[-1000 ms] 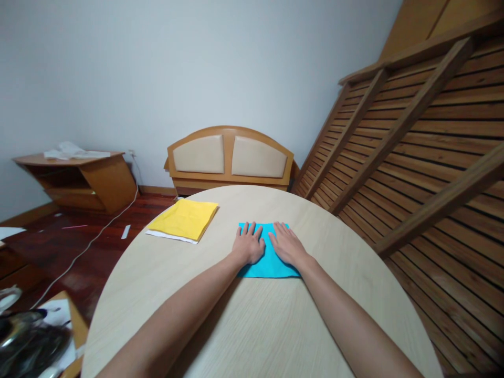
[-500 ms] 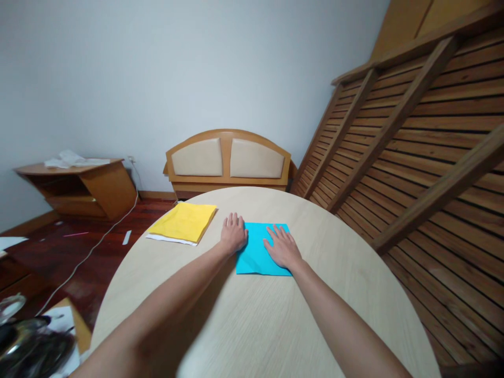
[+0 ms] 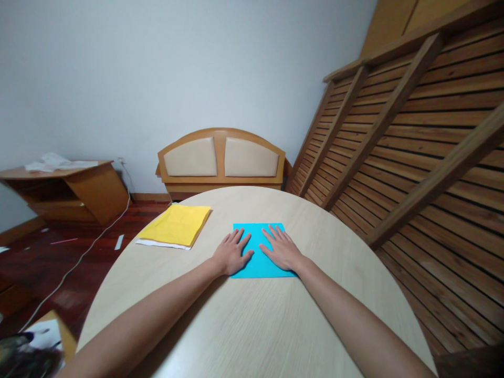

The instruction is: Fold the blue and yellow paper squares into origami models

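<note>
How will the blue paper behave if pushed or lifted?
The blue paper lies thin and flat, so it is probably light and floppy. On the smooth table it would likely slide; the left hand and right hand pin it flat.

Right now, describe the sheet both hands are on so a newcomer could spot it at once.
On the round pale wooden table, look past the middle toward the far edge. The blue paper lies flat there, with the left hand and right hand pressed on it. It is the only blue sheet; its neighbour to the left, the yellow paper stack, lies untouched.
</note>
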{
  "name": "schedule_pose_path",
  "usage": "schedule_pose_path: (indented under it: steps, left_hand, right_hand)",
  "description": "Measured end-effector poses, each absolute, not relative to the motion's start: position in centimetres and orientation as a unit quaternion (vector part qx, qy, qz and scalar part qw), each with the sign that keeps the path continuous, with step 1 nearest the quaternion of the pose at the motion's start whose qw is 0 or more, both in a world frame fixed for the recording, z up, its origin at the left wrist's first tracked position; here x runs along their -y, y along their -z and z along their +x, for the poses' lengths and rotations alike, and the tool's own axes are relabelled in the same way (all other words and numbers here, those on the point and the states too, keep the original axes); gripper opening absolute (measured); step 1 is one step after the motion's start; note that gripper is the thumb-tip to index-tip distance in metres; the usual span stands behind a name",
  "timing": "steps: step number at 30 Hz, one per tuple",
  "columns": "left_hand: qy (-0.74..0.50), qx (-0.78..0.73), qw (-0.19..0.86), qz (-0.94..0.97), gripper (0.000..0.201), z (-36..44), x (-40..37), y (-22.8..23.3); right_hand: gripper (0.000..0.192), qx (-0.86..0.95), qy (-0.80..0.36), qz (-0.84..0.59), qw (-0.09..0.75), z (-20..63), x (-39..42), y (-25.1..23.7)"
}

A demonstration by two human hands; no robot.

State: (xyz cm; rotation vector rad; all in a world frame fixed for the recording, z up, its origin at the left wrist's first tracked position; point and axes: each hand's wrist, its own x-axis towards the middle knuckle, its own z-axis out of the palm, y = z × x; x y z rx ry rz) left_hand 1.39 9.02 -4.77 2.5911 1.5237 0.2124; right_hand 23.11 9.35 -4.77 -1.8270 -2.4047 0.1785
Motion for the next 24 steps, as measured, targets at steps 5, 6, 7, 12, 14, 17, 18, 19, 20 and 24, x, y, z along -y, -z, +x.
schedule_pose_path:
  steps: [5,6,7,12,14,17,18,19,20,24]
  left_hand:
    - [-0.061,-0.504,0.071,0.859,0.069,0.4,-8.9,4.5]
    - [-0.062,-0.505,0.072,0.858,0.069,0.4,-8.9,4.5]
    - [-0.067,-0.507,0.074,0.856,0.069,0.3,-8.9,4.4]
    - [-0.136,-0.427,0.076,0.891,0.065,0.2,-8.7,4.3]
    - [-0.151,-0.361,0.093,0.915,0.059,0.1,-8.7,4.4]
    - [-0.141,-0.315,0.123,0.930,0.049,-0.1,-8.8,4.4]
    - [-0.134,-0.309,0.127,0.933,0.047,-0.2,-8.7,4.2]
    - [-0.124,-0.304,0.129,0.936,0.045,-0.4,-8.7,4.0]
    - [-0.116,-0.305,0.131,0.936,0.045,-0.7,-8.5,3.7]
    - [-0.058,-0.299,0.147,0.941,0.064,-2.1,-7.4,2.2]
  right_hand:
    - [0.073,0.821,-0.062,-0.562,0.078,25.2,-9.0,5.1]
    - [0.073,0.827,-0.061,-0.552,0.085,25.5,-9.0,5.2]
    - [0.072,0.831,-0.062,-0.545,0.092,25.8,-8.9,5.3]
    - [0.063,0.833,-0.070,-0.533,0.129,26.2,-9.0,5.2]
    - [0.056,0.846,-0.076,-0.510,0.138,26.2,-9.0,5.1]
    - [0.044,0.871,-0.093,-0.461,0.140,26.3,-8.6,4.7]
    - [0.043,0.875,-0.100,-0.452,0.139,26.4,-8.4,4.5]
    - [0.043,0.877,-0.107,-0.448,0.136,26.6,-8.0,4.3]
    - [0.045,0.877,-0.116,-0.447,0.133,26.7,-7.6,4.1]
    - [0.074,0.886,-0.176,-0.421,0.082,27.2,-5.8,3.0]
